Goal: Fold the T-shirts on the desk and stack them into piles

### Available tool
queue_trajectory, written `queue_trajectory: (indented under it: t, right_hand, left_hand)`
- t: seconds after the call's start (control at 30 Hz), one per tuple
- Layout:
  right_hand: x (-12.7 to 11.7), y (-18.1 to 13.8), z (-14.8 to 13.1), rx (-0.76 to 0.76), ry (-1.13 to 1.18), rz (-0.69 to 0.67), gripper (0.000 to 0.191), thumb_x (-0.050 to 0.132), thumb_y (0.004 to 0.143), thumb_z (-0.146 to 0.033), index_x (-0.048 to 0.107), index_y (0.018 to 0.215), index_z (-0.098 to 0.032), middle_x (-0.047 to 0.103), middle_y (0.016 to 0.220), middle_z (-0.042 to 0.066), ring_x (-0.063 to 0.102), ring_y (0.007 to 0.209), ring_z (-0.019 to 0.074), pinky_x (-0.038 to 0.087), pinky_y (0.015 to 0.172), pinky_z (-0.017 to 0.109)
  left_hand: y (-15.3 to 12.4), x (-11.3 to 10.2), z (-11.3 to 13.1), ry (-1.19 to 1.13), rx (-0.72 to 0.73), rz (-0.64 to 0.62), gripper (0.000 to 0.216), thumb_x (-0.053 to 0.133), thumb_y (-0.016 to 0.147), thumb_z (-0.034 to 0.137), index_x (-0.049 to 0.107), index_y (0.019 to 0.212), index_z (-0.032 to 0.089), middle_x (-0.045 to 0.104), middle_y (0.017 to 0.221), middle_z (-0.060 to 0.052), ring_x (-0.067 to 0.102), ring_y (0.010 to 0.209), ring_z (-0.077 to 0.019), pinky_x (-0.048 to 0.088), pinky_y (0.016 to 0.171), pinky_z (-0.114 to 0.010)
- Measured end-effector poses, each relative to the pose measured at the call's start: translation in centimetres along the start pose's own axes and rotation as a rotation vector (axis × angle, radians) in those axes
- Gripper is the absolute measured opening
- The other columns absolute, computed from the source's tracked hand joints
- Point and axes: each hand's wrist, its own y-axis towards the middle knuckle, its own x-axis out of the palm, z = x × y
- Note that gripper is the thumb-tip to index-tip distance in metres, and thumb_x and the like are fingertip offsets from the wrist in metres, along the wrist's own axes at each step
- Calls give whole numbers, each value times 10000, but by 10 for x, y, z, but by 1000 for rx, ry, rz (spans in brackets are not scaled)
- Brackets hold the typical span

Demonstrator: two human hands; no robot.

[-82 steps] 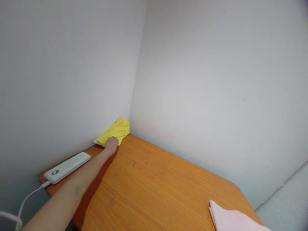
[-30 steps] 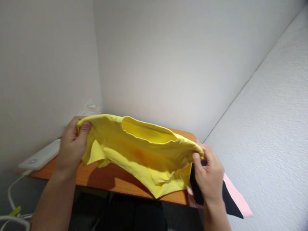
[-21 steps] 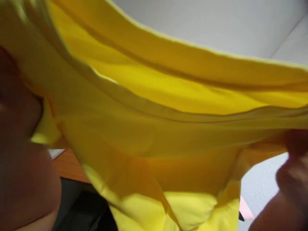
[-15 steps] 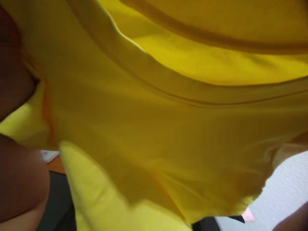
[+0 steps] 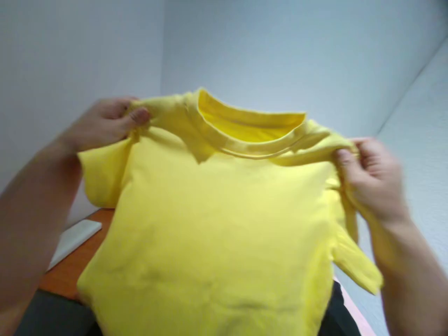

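Writing: we find no brand, label or print that can be read on the yellow T-shirt [image 5: 217, 224]; the cloth facing us is plain, and the frame is a little blurred.
Shirt position: we hold it up in the air in front of us, spread wide, above the near edge of the orange table [image 5: 75, 268] and covering most of the view.
Orientation: collar [image 5: 245, 135] at the top, body hanging straight down; its long axis runs top to bottom, while the shoulder line runs left to right, roughly level.
Sleeves: one short sleeve hangs below our left hand, the other droops at the lower right, under our right wrist.
Left hand [image 5: 105, 123]: closed on the shirt's left shoulder seam, thumb on top pinching the cloth.
Right hand [image 5: 371, 179]: closed on the right shoulder, fingers curled around bunched fabric; blurred.
Hem: it runs out of the bottom of the frame, so we cannot tell where it ends.
Table: a white flat device [image 5: 73, 238] lies on it at the left, near the wall [image 5: 70, 56], partly hidden by our left forearm.
Lower right: a sliver of pink cloth [image 5: 353, 312] shows beside dark fabric under the shirt.
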Motion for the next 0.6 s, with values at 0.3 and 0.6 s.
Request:
queue_trajectory:
  t: [0.3,0.6]
  right_hand:
    - [120,-114,-27,172,-202,-844,485,459,969,-268,442,1393,-33,517,1334,244,500,1235,289,368,1025,378]
    - [164,-265,-4,234,-144,-1304,740,248,929,-714,194,1545,-307,31,1628,59,7,1475,371,107,1139,600]
  left_hand:
    - [-53,88,-58,578,23,-581,332,590,866,274,641,1161,130,665,1203,-159,604,1149,-267,428,1010,-361]
    - [-191,126,-147,732,-101,-921,675,303,938,580,352,1498,206,199,1594,-136,188,1476,-341,194,1145,-583]
